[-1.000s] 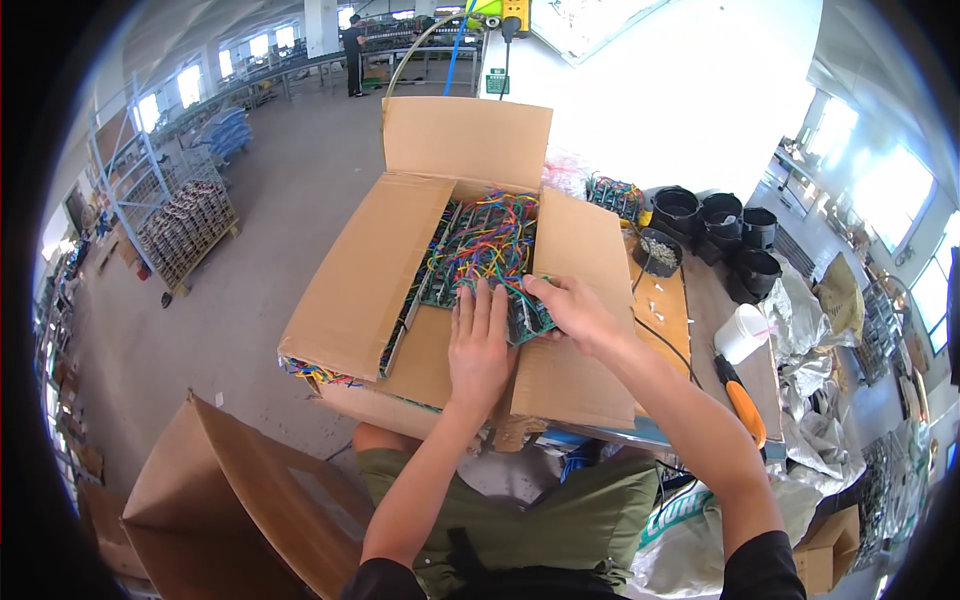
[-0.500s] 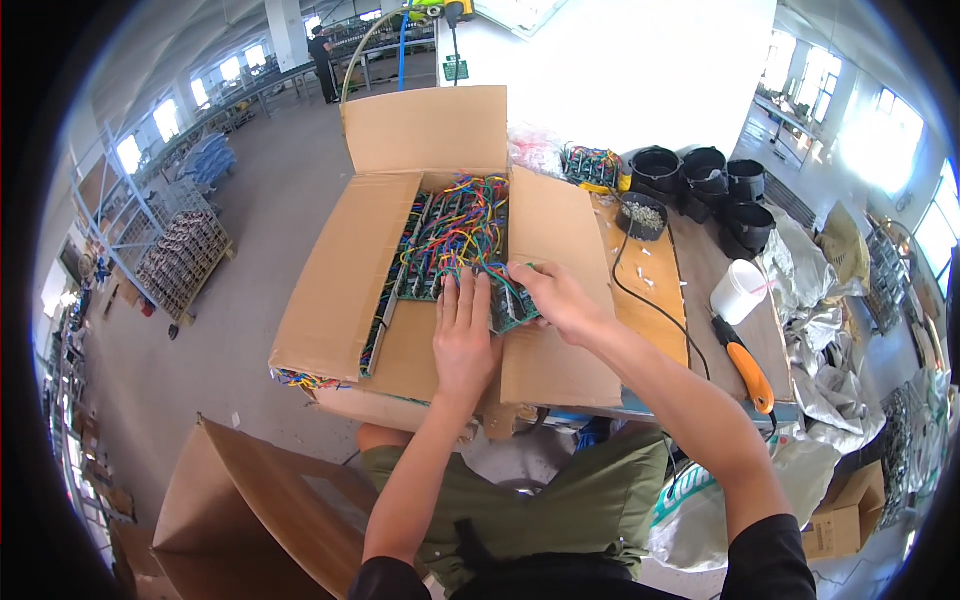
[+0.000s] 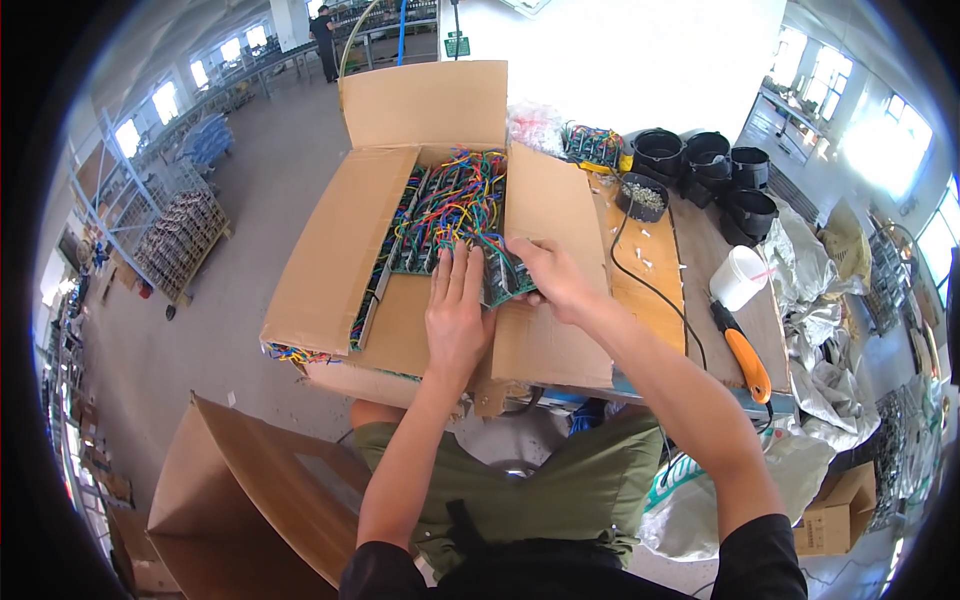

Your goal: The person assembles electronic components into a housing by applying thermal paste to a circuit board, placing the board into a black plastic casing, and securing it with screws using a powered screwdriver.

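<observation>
An open cardboard box (image 3: 338,240) stands on the workbench, packed with green circuit boards that carry tangled red, yellow, blue and green wires (image 3: 455,195). At the box's near right corner my right hand (image 3: 555,280) pinches a circuit board (image 3: 508,284), thumb on top and fingers curled beneath its edge. Just left of it my left hand (image 3: 457,318) lies with fingers stretched out, their tips against the near edge of the boards. Whether those fingertips also press on the pinched board is hard to see.
On the right stand several black cups (image 3: 708,155), a dark tray of small metal parts (image 3: 642,196), a white cup (image 3: 738,278) and an orange-handled tool (image 3: 746,365). Another wired board (image 3: 592,145) sits behind the box. An open carton (image 3: 250,500) stands at lower left.
The whole scene sits slightly higher in the picture, as the head view has tilted. Both hands keep nearly the same place at the boards, the right still pinching the circuit board.
</observation>
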`<state>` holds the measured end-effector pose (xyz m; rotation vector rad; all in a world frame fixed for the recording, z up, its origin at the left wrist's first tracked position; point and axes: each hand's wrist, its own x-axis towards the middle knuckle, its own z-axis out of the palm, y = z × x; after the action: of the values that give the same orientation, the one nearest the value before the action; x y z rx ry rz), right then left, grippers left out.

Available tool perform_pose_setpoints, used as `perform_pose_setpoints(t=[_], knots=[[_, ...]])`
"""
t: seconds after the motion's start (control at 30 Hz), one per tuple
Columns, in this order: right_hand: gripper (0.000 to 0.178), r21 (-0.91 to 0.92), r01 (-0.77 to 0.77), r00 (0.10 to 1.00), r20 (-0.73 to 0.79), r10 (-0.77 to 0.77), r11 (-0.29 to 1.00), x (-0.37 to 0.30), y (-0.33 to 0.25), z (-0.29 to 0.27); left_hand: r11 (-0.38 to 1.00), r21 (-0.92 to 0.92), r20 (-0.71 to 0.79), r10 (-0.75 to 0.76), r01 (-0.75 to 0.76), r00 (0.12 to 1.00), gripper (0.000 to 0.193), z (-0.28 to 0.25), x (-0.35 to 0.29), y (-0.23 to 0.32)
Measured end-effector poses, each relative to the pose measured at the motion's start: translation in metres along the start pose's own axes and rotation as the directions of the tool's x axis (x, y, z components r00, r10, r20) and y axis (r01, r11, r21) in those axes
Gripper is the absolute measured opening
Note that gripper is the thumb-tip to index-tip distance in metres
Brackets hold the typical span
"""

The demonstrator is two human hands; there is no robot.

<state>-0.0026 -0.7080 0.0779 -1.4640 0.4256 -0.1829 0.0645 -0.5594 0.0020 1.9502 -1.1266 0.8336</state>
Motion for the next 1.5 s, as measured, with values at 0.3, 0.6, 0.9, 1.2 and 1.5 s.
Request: perform_pose_setpoints(t=[0.3, 0.6, 0.9, 1.2, 1.5], knots=[[0.043, 0.151, -0.005, 1.000, -0.001, 0.005, 0.989, -0.011, 0.011, 0.000, 1.000, -0.017, -0.004, -0.024, 0.024, 1.000, 0.074, -0.001, -0.001, 0.001], [0.049, 0.015, 0.245, 0.959, -0.152, -0.240, 0.969, -0.029, 0.028, 0.004, 1.000, -0.017, 0.021, 0.003, -0.003, 1.000, 0.069, -0.009, 0.003, 0.008], [0.036, 0.679, -0.039, 0.954, 0.244, -0.175, 0.733, -0.018, 0.041, -0.024, 0.999, -0.027, -0.083, 0.039, -0.042, 0.996, 0.060, -0.011, -0.001, 0.000], [0.041, 0.764, -0.177, 0.918, 0.355, -0.175, 0.620, -0.048, 0.040, -0.069, 0.998, 0.061, 0.039, -0.010, 0.007, 0.999, 0.052, -0.020, -0.001, 0.006], [0.043, 0.844, -0.132, 0.861, 0.358, -0.362, 0.519, -0.094, 0.032, -0.139, 0.985, -0.058, 0.316, -0.137, 0.163, 0.939, 0.062, -0.076, 0.009, 0.045]])
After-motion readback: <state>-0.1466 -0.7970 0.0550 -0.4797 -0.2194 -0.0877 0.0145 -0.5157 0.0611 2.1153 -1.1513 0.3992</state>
